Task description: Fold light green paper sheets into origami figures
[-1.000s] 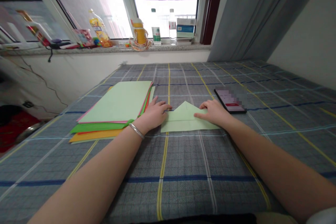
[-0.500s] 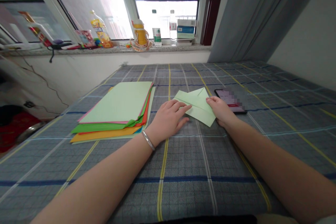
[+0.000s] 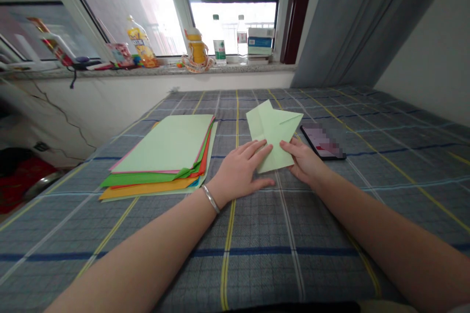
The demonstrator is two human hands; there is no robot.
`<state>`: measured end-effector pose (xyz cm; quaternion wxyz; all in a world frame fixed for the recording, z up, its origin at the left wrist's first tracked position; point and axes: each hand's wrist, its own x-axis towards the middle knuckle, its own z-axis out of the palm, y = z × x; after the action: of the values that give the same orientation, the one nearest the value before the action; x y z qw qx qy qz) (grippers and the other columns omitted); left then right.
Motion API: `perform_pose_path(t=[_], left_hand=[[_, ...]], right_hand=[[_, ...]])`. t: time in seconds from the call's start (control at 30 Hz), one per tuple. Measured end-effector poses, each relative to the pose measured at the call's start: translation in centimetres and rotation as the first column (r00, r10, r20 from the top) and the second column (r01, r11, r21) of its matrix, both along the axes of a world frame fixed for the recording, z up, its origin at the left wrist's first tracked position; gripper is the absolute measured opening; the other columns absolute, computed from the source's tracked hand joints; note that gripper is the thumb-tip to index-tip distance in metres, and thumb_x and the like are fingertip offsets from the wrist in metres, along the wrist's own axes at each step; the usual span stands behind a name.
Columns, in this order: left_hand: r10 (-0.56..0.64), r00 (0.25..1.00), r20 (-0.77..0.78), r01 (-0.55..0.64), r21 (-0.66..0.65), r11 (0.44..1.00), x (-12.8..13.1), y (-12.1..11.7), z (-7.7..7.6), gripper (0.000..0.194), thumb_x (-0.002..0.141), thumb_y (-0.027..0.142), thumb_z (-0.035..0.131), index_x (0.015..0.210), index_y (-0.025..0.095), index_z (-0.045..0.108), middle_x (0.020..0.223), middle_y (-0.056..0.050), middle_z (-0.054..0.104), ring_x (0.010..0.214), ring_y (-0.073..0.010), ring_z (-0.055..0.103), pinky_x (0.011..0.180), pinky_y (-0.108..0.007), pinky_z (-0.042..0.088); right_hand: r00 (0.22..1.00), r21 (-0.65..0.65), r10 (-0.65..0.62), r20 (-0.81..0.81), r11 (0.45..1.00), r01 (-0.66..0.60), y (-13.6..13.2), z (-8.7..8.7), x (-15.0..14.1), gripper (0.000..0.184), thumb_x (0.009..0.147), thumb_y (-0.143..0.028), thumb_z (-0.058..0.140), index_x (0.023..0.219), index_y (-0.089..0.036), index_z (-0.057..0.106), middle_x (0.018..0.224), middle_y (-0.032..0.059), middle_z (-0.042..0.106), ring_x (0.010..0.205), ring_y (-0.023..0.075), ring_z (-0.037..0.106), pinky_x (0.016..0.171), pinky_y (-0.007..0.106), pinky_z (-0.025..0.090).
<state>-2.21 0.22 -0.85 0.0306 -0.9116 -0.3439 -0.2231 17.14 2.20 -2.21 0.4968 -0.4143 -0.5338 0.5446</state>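
A folded sheet of pale green paper lies between my hands on the plaid cloth, with creases and pointed corners at its far end. My left hand, a silver bangle at its wrist, rests flat with its fingertips on the paper's left edge and its thumb stretched out below. My right hand pinches the right edge, thumb on top and the other fingers partly hidden beneath. Left of my hands sits a stack of coloured paper, pale green uppermost, with pink, green, red and orange sheets showing below.
A phone lies right of the folded paper. The plaid cloth covers the whole surface. Along the windowsill at the back stand a yellow bottle, clear bottles and boxes.
The folded paper has turned, its pointed end now facing away from me. My right hand has shifted slightly left, and my left thumb has spread outward.
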Motion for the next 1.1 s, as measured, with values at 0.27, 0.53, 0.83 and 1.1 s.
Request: perform_pose_path(t=[0.27, 0.53, 0.83, 1.1], left_hand=[[0.047, 0.998, -0.032, -0.047, 0.012, 0.999, 0.5, 0.3, -1.0, 0.066, 0.084, 0.032, 0.057, 0.142, 0.014, 0.031, 0.147, -0.012, 0.038, 0.134, -0.0239, 0.036, 0.112, -0.038, 0.029], [0.037, 0.999, -0.024, -0.037, 0.026, 0.999, 0.0, 0.6, -0.7, 0.051, 0.085, 0.010, 0.045, 0.136, 0.021, 0.042, 0.135, -0.005, 0.054, 0.119, -0.0191, 0.054, 0.105, -0.039, 0.038], [0.076, 0.910, 0.407, 0.009, -0.202, 0.979, -1.4, 2.0, -0.8, 0.030, 0.095, 0.022, 0.036, 0.114, 0.020, 0.060, 0.110, -0.003, 0.067, 0.104, -0.0170, 0.060, 0.093, -0.030, 0.045], [0.323, 0.756, 0.569, -0.027, -0.466, 0.884, -1.5, 2.7, -0.7, 0.039, 0.095, 0.042, 0.035, 0.101, 0.016, 0.064, 0.093, -0.002, 0.067, 0.088, -0.0170, 0.060, 0.079, -0.026, 0.047]], right_hand=[[0.976, -0.048, 0.188, 0.105, 0.982, -0.184, -0.7, -0.5, -1.3, 0.037, 0.075, -0.036, 0.066, 0.109, -0.025, 0.060, 0.110, 0.0035, 0.068, 0.097, 0.0210, 0.064, 0.081, 0.036, 0.055], [0.954, -0.005, 0.245, 0.173, 0.969, -0.247, -0.2, -1.4, -0.7, 0.033, 0.077, -0.036, 0.063, 0.105, -0.021, 0.061, 0.109, 0.0063, 0.066, 0.102, 0.0220, 0.062, 0.083, 0.038, 0.055], [0.803, 0.442, -0.483, 0.348, 0.840, 0.314, 2.7, -2.6, 3.2, 0.083, 0.067, -0.037, 0.071, 0.138, -0.024, 0.031, 0.146, 0.0166, 0.032, 0.121, 0.0288, 0.049, 0.087, 0.043, 0.052], [0.951, 0.154, -0.244, 0.187, 0.964, 0.217, 2.8, -1.1, 4.8, 0.037, 0.071, -0.048, 0.066, 0.095, -0.021, 0.058, 0.095, 0.0072, 0.069, 0.081, 0.0220, 0.066, 0.075, 0.039, 0.054]])
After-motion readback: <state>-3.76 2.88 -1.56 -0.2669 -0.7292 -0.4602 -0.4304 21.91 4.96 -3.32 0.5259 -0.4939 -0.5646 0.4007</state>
